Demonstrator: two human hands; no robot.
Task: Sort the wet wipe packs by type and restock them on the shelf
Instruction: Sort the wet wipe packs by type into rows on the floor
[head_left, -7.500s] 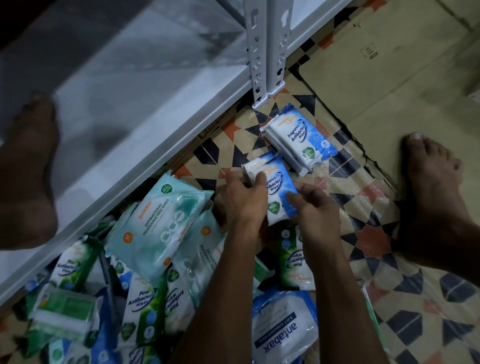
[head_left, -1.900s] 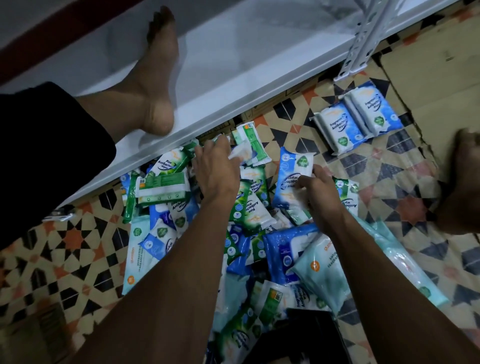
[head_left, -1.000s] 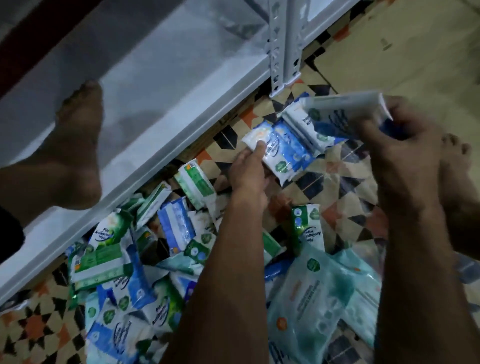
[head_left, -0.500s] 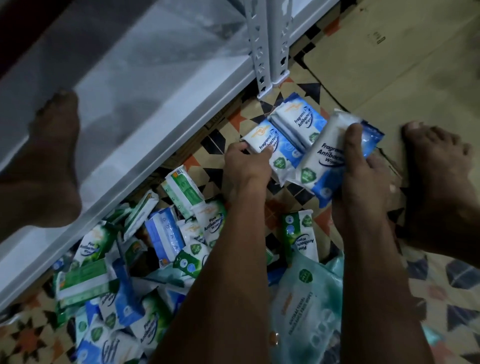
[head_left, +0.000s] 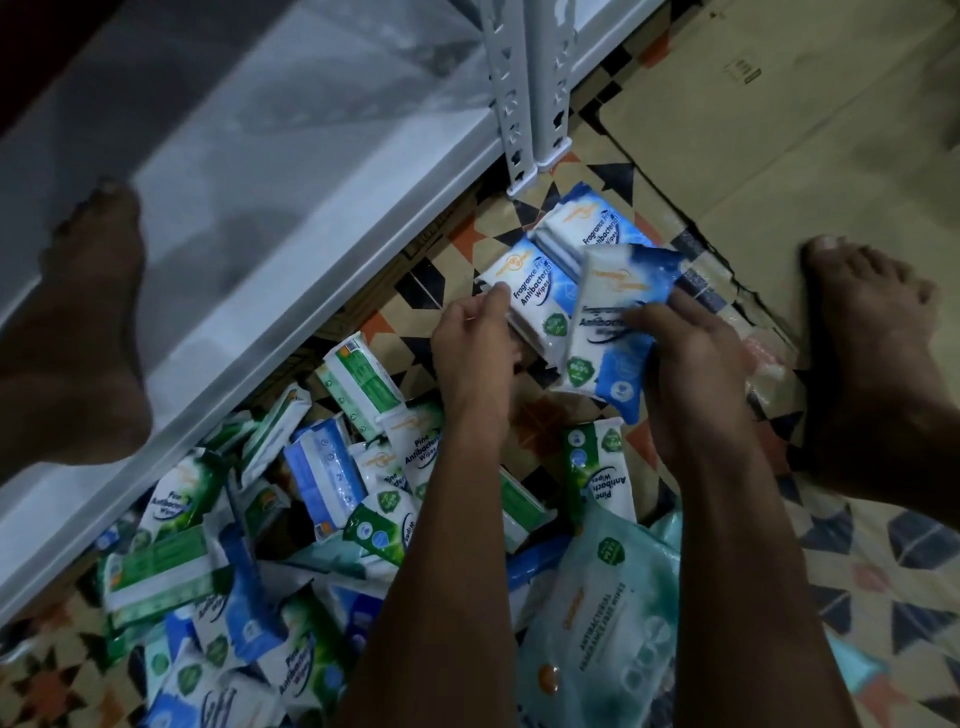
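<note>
Biggest thing here is the white metal shelf (head_left: 270, 171), up and to the left of both hands, and there isn't a single pack on it yet, so restocking hasn't started. We're squarely in the sorting step.

Next is the unsorted pile (head_left: 291, 519), spread over the patterned floor (head_left: 857, 597) below and left of the hands, mostly under the forearms. It's a mix of green pine packs, blue ones and a couple of big teal packs (head_left: 602, 623) nearest the camera.

Then the small blue stack (head_left: 582, 244) of fragrance-free packs, on the floor just past the fingertips, near the shelf post (head_left: 524, 93).

The right hand (head_left: 691, 353) has its fingers curled over a blue pack (head_left: 613, 322), gripping it tilted, with its top edge overlapping the stack and its lower end off the floor, I think. The left hand (head_left: 478, 343) pinches the near corner of the front pack (head_left: 530, 291) in that stack, steadying it by the look of it.

My guess for the next move: lay the held pack flat on or beside the blue stack, lined up with the others, let go, then go back down-left into the pile for another blue one. The pine and teal ones still need their own heaps before anything goes up on the shelf.
</note>
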